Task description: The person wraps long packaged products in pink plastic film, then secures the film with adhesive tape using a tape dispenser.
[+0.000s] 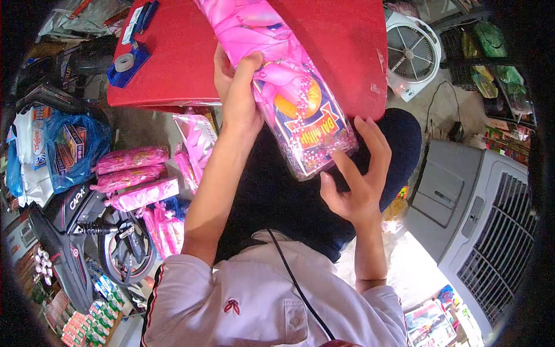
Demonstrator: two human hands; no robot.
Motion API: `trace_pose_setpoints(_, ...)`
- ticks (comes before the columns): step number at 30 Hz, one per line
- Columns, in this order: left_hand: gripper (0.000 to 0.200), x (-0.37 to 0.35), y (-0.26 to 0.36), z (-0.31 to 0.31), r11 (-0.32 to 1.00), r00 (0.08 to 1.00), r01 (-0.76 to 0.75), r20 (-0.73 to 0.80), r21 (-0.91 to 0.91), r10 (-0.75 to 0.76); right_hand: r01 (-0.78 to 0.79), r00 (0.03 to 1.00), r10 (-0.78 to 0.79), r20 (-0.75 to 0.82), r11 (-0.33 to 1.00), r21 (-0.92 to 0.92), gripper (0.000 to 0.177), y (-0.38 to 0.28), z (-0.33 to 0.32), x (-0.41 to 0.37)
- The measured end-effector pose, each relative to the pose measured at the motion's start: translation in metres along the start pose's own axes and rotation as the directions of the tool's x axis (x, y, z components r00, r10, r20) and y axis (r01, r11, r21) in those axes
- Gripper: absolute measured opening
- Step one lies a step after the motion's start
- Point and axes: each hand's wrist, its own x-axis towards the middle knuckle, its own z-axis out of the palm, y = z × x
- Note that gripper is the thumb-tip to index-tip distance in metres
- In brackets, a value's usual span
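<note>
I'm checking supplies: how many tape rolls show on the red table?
1: the white tape roll in the blue dispenser, near the left edge of the red table. Others may be hidden behind the pink package.

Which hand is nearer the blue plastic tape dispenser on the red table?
Left. The left hand holds the pink-wrapped box, right of the dispenser; the right hand is farther right, at the box's near end.

Long pink-wrapped box (283,75), held aslant
</note>
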Motion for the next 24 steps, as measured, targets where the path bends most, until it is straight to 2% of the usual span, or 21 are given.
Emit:
trace_pose_setpoints(6, 0.072, 0.000, 0.000, -0.002, 1.000, 1.000, 0.013, -0.013, -0.026, -0.014, 0.030, 0.998, -0.032, 0.047, 0.999, 0.024, 0.032, -0.008, 0.001, 0.000)
trace_pose_setpoints(9, 0.045, -0.003, -0.002, 0.007, 0.997, 0.997, -0.043, -0.061, 0.060, 0.047, 0.087, 0.995, -0.086, 0.051, 0.996, -0.029, 0.025, -0.009, 0.000, -0.006)
trace_pose_setpoints(11, 0.045, -0.002, -0.002, 0.007, 0.998, 0.998, -0.035, -0.049, 0.055, 0.038, 0.097, 0.995, -0.096, 0.007, 0.995, -0.040, 0.020, -0.011, 0.001, -0.004)
trace_pose_setpoints(14, 0.046, -0.002, -0.002, 0.006, 0.998, 0.999, -0.034, -0.029, 0.061, 0.036, 0.200, 0.980, -0.200, 0.005, 0.976, -0.081, 0.016, 0.000, 0.002, -0.003)
trace_pose_setpoints(18, 0.045, -0.002, 0.000, 0.007, 0.997, 0.998, -0.043, -0.033, 0.060, 0.045, 0.160, 0.987, -0.159, 0.018, 0.987, -0.032, 0.021, -0.005, -0.003, 0.009)
trace_pose_setpoints(21, 0.069, 0.000, 0.000, 0.000, 1.000, 1.000, -0.003, 0.006, -0.013, 0.003, 0.105, 0.989, -0.104, 0.103, 0.994, 0.003, 0.022, -0.005, -0.006, 0.010)
trace_pose_setpoints(24, 0.068, 0.000, -0.002, 0.001, 1.000, 1.000, -0.016, -0.012, -0.020, 0.015, 0.073, 0.985, -0.077, 0.153, 0.997, 0.031, 0.024, -0.001, -0.003, 0.011)
